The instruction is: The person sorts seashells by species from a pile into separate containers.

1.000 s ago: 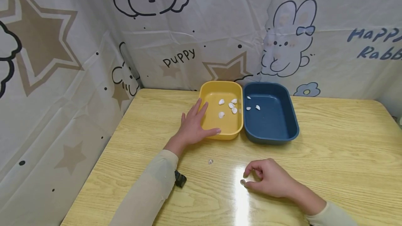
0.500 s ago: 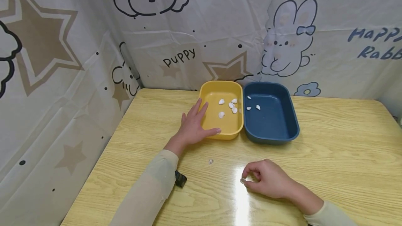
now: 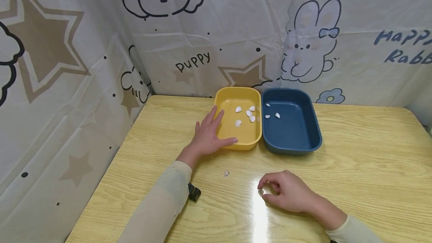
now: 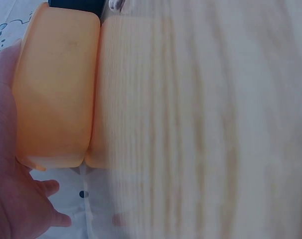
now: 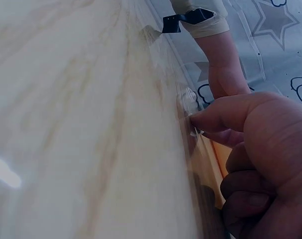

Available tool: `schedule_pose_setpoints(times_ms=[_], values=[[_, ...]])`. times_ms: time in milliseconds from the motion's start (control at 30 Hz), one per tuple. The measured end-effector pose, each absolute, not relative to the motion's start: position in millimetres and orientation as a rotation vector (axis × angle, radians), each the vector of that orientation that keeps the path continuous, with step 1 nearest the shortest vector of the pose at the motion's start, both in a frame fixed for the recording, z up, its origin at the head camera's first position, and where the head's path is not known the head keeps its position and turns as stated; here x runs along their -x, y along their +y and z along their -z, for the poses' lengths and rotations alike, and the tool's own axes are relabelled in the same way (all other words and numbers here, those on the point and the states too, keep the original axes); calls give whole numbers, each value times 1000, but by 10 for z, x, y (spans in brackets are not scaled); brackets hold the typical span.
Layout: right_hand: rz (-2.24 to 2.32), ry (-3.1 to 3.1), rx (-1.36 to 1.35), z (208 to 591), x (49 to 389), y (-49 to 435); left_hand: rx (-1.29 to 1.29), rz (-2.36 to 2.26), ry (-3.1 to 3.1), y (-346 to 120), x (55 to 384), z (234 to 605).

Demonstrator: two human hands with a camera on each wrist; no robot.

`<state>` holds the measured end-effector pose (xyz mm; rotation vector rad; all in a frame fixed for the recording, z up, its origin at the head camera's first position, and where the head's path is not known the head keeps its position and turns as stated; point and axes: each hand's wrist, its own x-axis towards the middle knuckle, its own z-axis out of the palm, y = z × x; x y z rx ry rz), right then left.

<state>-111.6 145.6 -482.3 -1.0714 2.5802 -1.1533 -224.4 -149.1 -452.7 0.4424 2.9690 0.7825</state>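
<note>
My right hand (image 3: 290,192) pinches a small seashell (image 3: 260,192) between thumb and index finger, low over the table. In the right wrist view that right hand (image 5: 260,144) largely hides the shell, and its other fingers are curled. My left hand (image 3: 207,135) rests with spread fingers on the left side and near rim of the yellow tray (image 3: 248,146). The left wrist view shows the left hand (image 4: 11,164) against the tray's outer wall. Several white shells (image 3: 238,123) lie inside the yellow tray. Another small shell (image 3: 227,174) lies on the table between the hands.
A dark blue tray (image 3: 291,151) stands against the yellow one's right side, with white shells (image 3: 277,115) at its left. Both trays sit near the back of the wooden table (image 3: 364,153). A printed cloth (image 3: 236,21) hangs behind. A black wrist device (image 3: 194,192) sticks out from the left sleeve.
The right thumb and index finger have closed around the small shell, which now stands more upright between them. The left hand and both trays have stayed put.
</note>
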Motion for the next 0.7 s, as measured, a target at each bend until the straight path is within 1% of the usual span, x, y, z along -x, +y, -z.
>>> schedule_pose_setpoints(times_ms=[167,433,700], values=[[1127,2568,1095,4806,1123,1463,-445,-791,2973,-1493,2244,4515],[1110,2555,1041,4793,1123,1465,-446,-797,2971,-1491,2240,4511],[1178,2533,1041,4813,1126,1478,-452,-795,2971,-1487,2230,4519]])
